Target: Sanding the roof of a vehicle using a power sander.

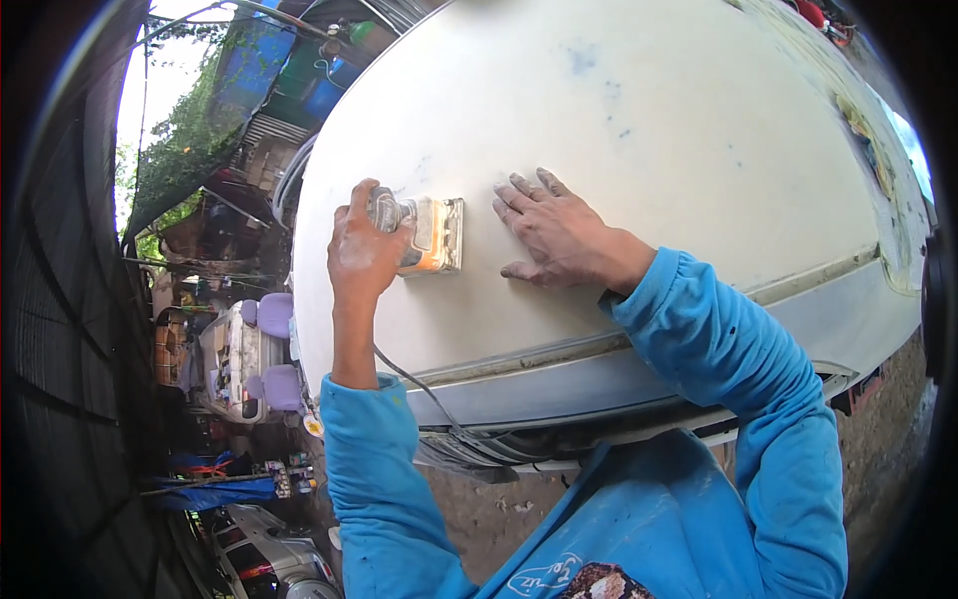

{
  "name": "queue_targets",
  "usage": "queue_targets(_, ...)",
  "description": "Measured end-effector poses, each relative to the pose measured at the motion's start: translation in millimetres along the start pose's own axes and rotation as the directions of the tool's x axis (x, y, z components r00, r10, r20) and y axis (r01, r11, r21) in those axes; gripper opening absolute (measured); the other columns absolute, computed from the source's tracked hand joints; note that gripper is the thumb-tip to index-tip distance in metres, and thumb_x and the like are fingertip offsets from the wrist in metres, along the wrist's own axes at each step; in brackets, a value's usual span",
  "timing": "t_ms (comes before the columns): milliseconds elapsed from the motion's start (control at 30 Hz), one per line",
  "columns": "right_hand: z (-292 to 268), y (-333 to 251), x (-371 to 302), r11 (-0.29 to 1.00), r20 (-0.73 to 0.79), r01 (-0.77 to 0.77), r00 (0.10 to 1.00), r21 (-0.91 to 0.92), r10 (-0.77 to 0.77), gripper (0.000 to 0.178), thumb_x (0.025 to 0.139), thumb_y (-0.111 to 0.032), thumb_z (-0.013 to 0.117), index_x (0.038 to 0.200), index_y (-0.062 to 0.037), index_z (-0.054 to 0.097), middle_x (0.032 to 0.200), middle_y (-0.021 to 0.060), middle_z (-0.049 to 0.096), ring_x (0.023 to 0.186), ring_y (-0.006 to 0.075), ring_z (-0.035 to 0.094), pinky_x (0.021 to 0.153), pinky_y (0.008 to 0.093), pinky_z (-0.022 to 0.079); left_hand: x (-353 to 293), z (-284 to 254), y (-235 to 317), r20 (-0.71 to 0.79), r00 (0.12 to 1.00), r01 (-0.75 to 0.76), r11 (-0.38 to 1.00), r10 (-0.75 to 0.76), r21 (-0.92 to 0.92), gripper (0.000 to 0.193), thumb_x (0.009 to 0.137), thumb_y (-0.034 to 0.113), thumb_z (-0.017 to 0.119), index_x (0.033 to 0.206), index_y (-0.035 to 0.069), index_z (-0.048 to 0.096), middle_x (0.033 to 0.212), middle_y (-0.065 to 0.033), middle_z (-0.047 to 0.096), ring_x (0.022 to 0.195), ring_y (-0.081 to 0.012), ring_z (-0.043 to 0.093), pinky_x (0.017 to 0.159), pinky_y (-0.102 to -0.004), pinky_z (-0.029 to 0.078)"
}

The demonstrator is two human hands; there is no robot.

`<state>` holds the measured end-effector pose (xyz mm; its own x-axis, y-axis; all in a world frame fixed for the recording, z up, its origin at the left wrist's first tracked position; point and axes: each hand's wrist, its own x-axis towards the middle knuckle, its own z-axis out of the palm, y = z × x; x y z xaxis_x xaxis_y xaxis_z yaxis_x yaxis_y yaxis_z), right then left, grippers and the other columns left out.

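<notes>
Car body panel (679, 120): large, curved, matt off-white, dusted with sanding powder; a few small blue-grey specks near its upper middle; a raised seam runs along its lower edge, with a paler grey strip below the seam. This panel serves as landmark for all entries.

Sander (431, 235): small hand-held power tool, boxy orange-and-cream body with a flat rectangular metal-edged pad, lying flat against the panel left of its centre. A round silvery end sticks out of its left side. A thin dark cord (424, 394) hangs from it, down across the panel's lower edge.

Left hand (361, 250): grip closed around the sander's left end, fingers wrapped over the silvery part, pressing the tool to the panel. Blue sleeve pushed back to mid forearm.

Right hand (559, 230): open, holding nothing; palm and spread fingers flat on the panel just right of the sander, not touching it. Skin dusty. Blue sleeve to the wrist.

Blue garment (649, 529): smooth cloth, below the panel, white scrawled mark near its lower hem.

Left of the panel: a pale vehicle with lilac seats (274, 314), blue sheeting (259, 60), green foliage (180, 130).

Below the panel: bare brown ground (499, 519).
</notes>
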<state>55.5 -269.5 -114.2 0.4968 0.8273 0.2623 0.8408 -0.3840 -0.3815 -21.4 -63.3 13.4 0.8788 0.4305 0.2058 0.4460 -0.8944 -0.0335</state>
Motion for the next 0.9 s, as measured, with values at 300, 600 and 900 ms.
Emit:
queue_targets(300,-0.3,-2.5,0.3,1.0,0.015,-0.016,1.0,0.007,0.016,0.082,0.09,-0.048,0.063,0.147,0.0069,0.041,0.157,0.0227,0.036,0.15,0.0349,0.027,0.125,0.0475,0.016,7.2,5.5,-78.3,-0.04,0.996,0.083,0.996,-0.084,-0.034,0.069,0.075,0.028,0.076,0.138,0.014,0.051,0.124,-0.0244,0.063,0.116,-0.0411,0.061,0.101,-0.0464,0.047)
queue_targets(600,-0.2,-2.2,0.5,1.0,0.027,-0.015,1.0,0.004,0.015,0.081,0.092,-0.047,0.061,0.147,0.0069,0.04,0.158,0.0229,0.034,0.15,0.0348,0.026,0.125,0.0479,0.016,16.4,18.1,-158.3,-0.091,0.99,0.107,0.993,-0.111,-0.049,0.064,0.077,0.025,0.076,0.135,0.013,0.052,0.115,-0.0232,0.066,0.105,-0.0381,0.066,0.093,-0.0455,0.051)
queue_targets(900,-0.6,-1.0,0.2,1.0,0.025,-0.013,1.0,0.025,0.013,0.081,0.091,-0.046,0.064,0.147,0.0072,0.04,0.157,0.0232,0.035,0.15,0.0355,0.026,0.125,0.0486,0.017,16.9,26.9,-233.1,-0.039,0.949,0.313,0.95,-0.312,0.001,0.063,0.079,0.027,0.075,0.136,0.015,0.05,0.103,-0.0208,0.068,0.074,-0.0287,0.067,0.057,-0.0393,0.055)
